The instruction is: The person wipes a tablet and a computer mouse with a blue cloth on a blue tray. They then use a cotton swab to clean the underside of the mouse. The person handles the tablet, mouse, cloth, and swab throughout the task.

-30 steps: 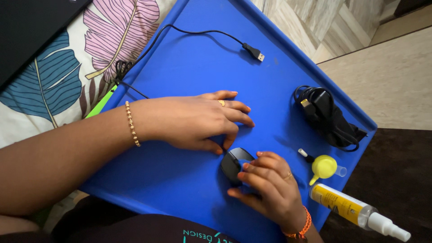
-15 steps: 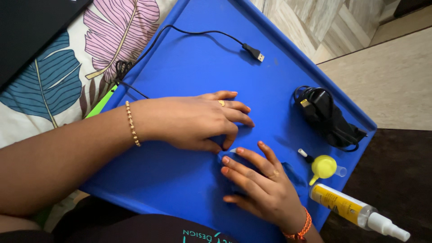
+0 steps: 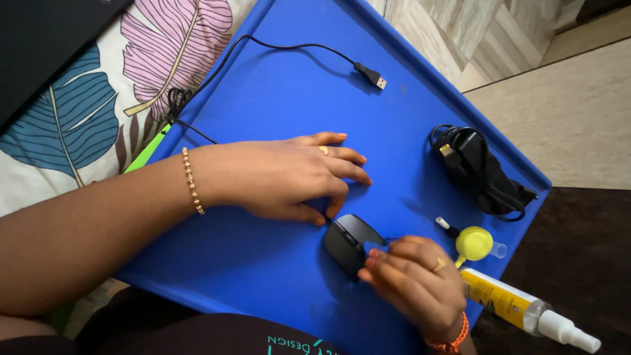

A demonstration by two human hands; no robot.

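Black mouse [image 3: 347, 242] flat on blue tray [image 3: 276, 98], near its front edge. Right hand [image 3: 414, 279] at its right side, fingers [image 3: 378, 260] bunched together pinching a small blue bit. Left hand [image 3: 282, 176] just behind, fingers spread flat. Yellow cap [image 3: 473, 243], black charger [image 3: 476, 167] to the right.

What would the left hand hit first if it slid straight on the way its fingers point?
The left hand lies flat on the blue tray, fingers pointing right. Going straight on, it would likely first meet the black charger with its coiled cable; the tray between looks free. The black mouse lies below that line.
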